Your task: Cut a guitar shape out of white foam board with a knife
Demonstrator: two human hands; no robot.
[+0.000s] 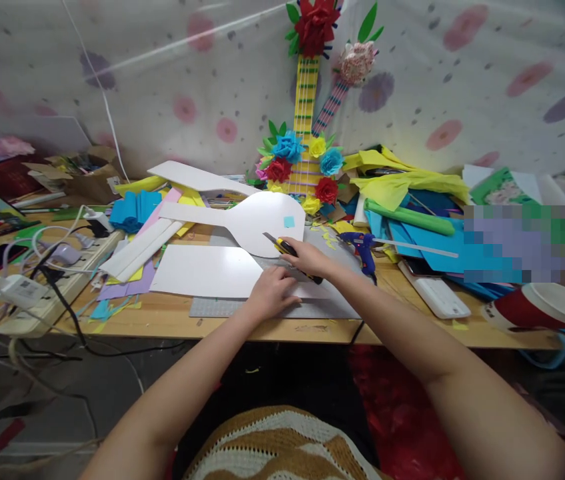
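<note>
My right hand (307, 258) is closed around a yellow and black utility knife (282, 245), its blade at the edge of a white guitar-shaped foam board (257, 217). My left hand (272, 291) lies palm down with its fingers flat on a white sheet (202, 270). That sheet rests on a grey cutting mat (212, 307) at the table's near edge.
A blue glue gun (362, 248) lies right of my hands. A paper guitar with flowers (305, 153) leans on the back wall. Blue and yellow paper (412, 233) piles up right, beside a red and white bowl (537, 308). A power strip with cables (37, 293) is left.
</note>
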